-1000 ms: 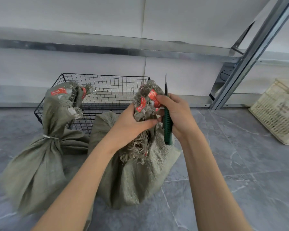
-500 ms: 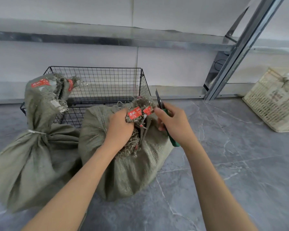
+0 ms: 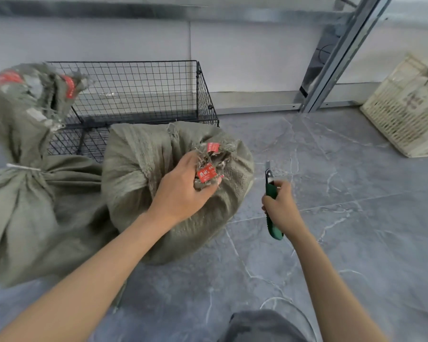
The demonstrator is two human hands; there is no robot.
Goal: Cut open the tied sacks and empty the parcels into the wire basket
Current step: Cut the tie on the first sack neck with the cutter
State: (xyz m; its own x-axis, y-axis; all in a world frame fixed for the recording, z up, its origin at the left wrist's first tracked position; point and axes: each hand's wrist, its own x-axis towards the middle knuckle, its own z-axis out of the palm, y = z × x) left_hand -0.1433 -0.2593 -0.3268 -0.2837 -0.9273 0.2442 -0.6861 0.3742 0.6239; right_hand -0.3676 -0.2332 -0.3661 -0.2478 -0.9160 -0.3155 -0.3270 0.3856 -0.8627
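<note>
At the far left a green woven sack (image 3: 30, 206) slumps on the grey floor, its neck cinched by a pale tie (image 3: 22, 167) and plainly unopened. Behind it and a little to the right stands the black wire basket (image 3: 121, 61), with no parcels visible inside. Just in front of the basket's near right corner sits the second sack (image 3: 139, 174), its frayed, red-tagged neck (image 3: 209, 166) turned to the right, away from the basket. The left hand (image 3: 181, 191) is clenched around that neck; whether a tie remains under the fingers cannot be told. Near it, clear of the cloth, the right hand (image 3: 282, 208) grasps a green utility knife (image 3: 269, 187), blade up. The coming move likely turns on this: the mouth faces the knife hand while the basket lies behind and to the left, so the sack's long axis must swing round, and the left hand, already on the neck, is best placed. A pale woven crate (image 3: 405, 114) stands far right.
</note>
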